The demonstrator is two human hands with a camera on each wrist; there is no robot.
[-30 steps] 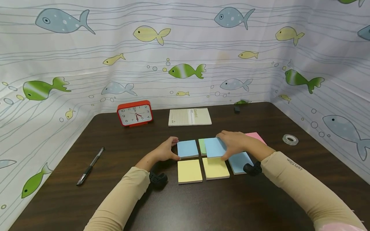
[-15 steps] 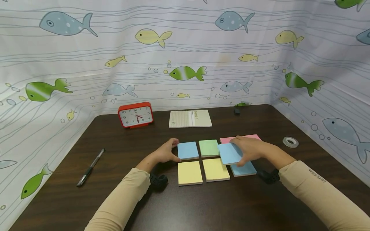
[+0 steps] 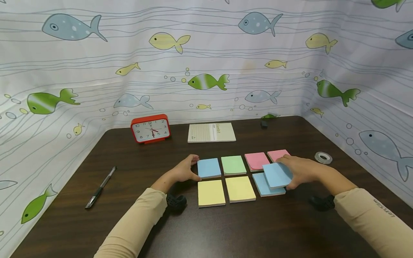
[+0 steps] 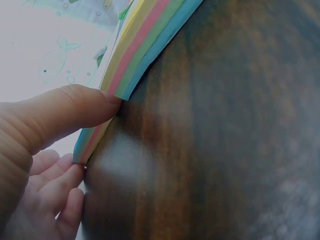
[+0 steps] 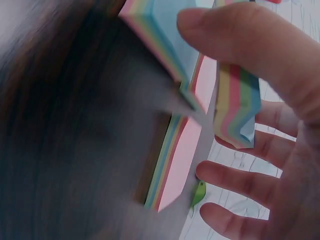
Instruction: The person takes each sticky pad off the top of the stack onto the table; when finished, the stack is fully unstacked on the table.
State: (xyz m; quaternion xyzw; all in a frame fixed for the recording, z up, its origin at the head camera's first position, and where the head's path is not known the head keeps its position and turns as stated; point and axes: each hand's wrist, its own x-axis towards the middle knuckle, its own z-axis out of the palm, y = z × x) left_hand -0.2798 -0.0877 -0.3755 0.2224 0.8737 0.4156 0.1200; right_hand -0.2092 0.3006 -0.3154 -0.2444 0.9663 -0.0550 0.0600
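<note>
My left hand (image 3: 183, 170) spans the left edge of a blue sticky note pad (image 3: 209, 167) on the table, thumb at its near corner and fingers at its far corner. The left wrist view shows the striped edge of this pad (image 4: 91, 141) between them. Farther right, my right hand (image 3: 300, 172) holds another blue sticky note pad (image 3: 276, 175), which overlaps a blue pad (image 3: 261, 184) lying under it in the head view. Its layered side (image 5: 237, 102) shows between thumb and fingers in the right wrist view.
Two yellow pads (image 3: 211, 193), a green pad (image 3: 233, 165) and two pink pads (image 3: 256, 161) lie in rows. Around them are a red clock (image 3: 150, 129), a notebook (image 3: 211, 132), a tape roll (image 3: 323, 157), a pen (image 3: 100, 187) and a small black object (image 3: 264, 124).
My right hand has carried its blue pad rightward, from over the green pad to over the right blue pad, uncovering the green and pink pads. My left hand has stayed in place.
</note>
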